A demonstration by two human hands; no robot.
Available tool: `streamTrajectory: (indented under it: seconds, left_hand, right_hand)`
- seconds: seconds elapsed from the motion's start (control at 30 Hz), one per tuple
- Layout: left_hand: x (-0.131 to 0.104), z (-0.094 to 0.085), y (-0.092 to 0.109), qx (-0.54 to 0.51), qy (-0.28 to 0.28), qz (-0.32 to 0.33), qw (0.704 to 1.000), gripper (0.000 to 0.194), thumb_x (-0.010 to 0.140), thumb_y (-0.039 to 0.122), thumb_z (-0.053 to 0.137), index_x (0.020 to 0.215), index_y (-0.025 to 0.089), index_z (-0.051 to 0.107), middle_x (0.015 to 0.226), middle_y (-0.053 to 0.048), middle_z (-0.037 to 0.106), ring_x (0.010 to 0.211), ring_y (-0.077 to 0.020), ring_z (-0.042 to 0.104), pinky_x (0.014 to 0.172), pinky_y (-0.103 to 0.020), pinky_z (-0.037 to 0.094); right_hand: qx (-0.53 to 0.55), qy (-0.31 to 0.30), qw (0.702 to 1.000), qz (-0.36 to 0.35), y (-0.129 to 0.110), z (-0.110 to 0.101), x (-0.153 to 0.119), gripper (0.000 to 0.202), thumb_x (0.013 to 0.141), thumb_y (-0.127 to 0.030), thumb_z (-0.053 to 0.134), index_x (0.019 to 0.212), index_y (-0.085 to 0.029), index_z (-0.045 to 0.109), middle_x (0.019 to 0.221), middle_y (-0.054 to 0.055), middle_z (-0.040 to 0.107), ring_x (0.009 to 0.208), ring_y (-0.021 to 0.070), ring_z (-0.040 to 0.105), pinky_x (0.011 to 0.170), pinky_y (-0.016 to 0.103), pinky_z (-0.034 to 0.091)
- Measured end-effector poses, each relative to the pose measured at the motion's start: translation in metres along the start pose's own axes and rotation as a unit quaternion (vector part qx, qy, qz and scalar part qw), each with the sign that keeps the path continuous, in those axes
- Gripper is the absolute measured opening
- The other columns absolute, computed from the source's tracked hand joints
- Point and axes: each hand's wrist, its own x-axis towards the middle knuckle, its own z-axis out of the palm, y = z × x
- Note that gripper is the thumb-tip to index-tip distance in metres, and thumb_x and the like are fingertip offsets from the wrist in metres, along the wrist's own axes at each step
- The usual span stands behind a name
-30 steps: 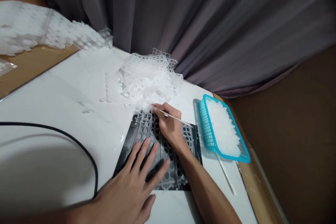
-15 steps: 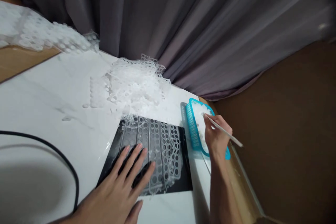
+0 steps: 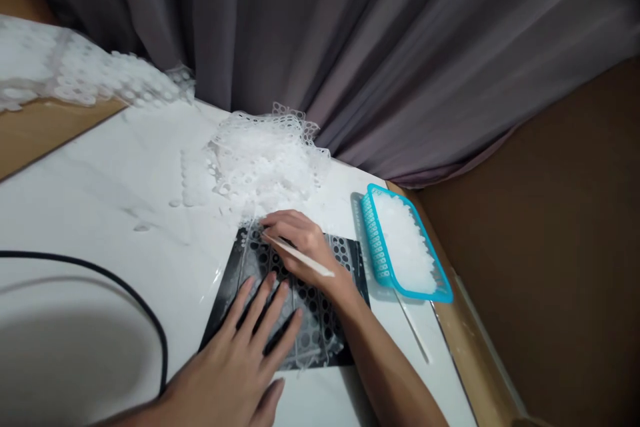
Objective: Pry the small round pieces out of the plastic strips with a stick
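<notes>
Firstly, right hand [image 3: 305, 247]: fingers pinched narrow around a slim white stick [image 3: 306, 259], its broad end pointing back over the wrist; whether its tip touches anything cannot be told. Left hand [image 3: 237, 350]: palm down, fingers spread wide, thumb out past the near edge of the mat.

Under both hands: clear perforated strips [image 3: 315, 332], several, side by side, running from far edge to near edge of a black mat [image 3: 225, 297]; their ends overhang its near edge.

Beyond the mat's far edge: one heap of white scraps [image 3: 267, 160], lacy and full of holes, reaching the far edge of the white table [image 3: 100, 200]. Left of the heap: one small loose flake [image 3: 141, 228].

Along the table's right edge: one blue basket [image 3: 407, 291], filled with white pieces [image 3: 405, 243]; a second stick [image 3: 414, 330] extends from beneath its near end.

Left side of the table: one black cable [image 3: 145, 307], curved. Beyond the table's far left corner: a pile of white perforated sheets [image 3: 90, 70]. Behind the far edge: one grey curtain [image 3: 280, 27], in folds.
</notes>
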Motion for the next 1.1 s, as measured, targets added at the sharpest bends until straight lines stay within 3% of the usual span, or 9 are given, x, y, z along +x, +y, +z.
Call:
streamTrajectory:
  seconds: [0.17, 0.43, 0.67, 0.8, 0.97, 1.1]
  left_hand:
    - [0.002, -0.004, -0.001, 0.016, 0.001, 0.006, 1.000, 0.072, 0.104, 0.067, 0.054, 0.159, 0.020, 0.060, 0.158, -0.020, 0.062, 0.156, -0.0475, 0.046, 0.132, -0.066, -0.003]
    - [-0.002, 0.001, 0.003, 0.001, -0.013, -0.002, 1.000, 0.073, 0.104, 0.065, 0.054, 0.162, 0.020, 0.056, 0.163, -0.021, 0.057, 0.160, -0.0496, 0.039, 0.131, -0.069, 0.000]
    - [0.003, -0.005, 0.001, 0.002, -0.019, -0.001, 1.000, 0.073, 0.106, 0.064, 0.050, 0.162, 0.018, 0.055, 0.162, -0.024, 0.057, 0.156, -0.0492, 0.046, 0.130, -0.067, 0.002]
    - [0.005, -0.010, 0.000, 0.000, -0.026, 0.004, 1.000, 0.070, 0.104, 0.062, 0.054, 0.159, 0.018, 0.059, 0.158, -0.023, 0.061, 0.153, -0.0494, 0.050, 0.129, -0.066, 0.001]
    - [0.005, -0.013, 0.004, 0.004, -0.041, 0.011, 0.999, 0.075, 0.089, 0.032, 0.061, 0.160, 0.011, 0.055, 0.162, -0.029, 0.054, 0.154, -0.0557, 0.046, 0.126, -0.073, 0.002]
    - [0.002, -0.009, 0.005, -0.001, -0.049, 0.005, 0.999, 0.078, 0.088, 0.031, 0.060, 0.163, 0.012, 0.050, 0.164, -0.030, 0.051, 0.158, -0.0559, 0.040, 0.126, -0.073, 0.002]
  right_hand:
    - [-0.001, -0.019, 1.000, 0.006, 0.022, 0.009, 0.004, 0.014, 0.109, -0.020, 0.064, 0.104, -0.024, 0.076, 0.126, 0.009, 0.080, 0.121, 0.0243, 0.074, 0.105, 0.045, 0.063]
    - [-0.003, -0.028, 1.000, -0.007, 0.024, 0.010, 0.000, 0.014, 0.108, -0.019, 0.065, 0.103, -0.025, 0.076, 0.131, 0.007, 0.080, 0.127, 0.0238, 0.072, 0.109, 0.045, 0.061]
    - [-0.176, -0.048, 0.979, -0.093, 0.026, 0.012, 0.000, 0.016, 0.110, -0.016, 0.060, 0.107, -0.024, 0.075, 0.138, 0.009, 0.078, 0.127, 0.0254, 0.072, 0.115, 0.050, 0.054]
    - [-0.254, -0.046, 0.955, -0.144, 0.027, 0.016, 0.007, 0.025, 0.112, -0.013, 0.054, 0.099, -0.022, 0.073, 0.132, 0.009, 0.080, 0.113, 0.0225, 0.075, 0.122, 0.047, 0.049]
    - [-0.214, -0.041, 0.972, -0.092, 0.030, 0.021, 0.016, 0.025, 0.109, -0.011, 0.055, 0.099, -0.025, 0.073, 0.126, 0.005, 0.081, 0.103, 0.0210, 0.074, 0.115, 0.045, 0.050]
    - [-0.023, 0.036, 0.999, 0.027, 0.032, 0.025, 0.017, 0.021, 0.106, -0.018, 0.061, 0.090, -0.024, 0.074, 0.111, 0.004, 0.085, 0.100, 0.0219, 0.078, 0.105, 0.044, 0.055]
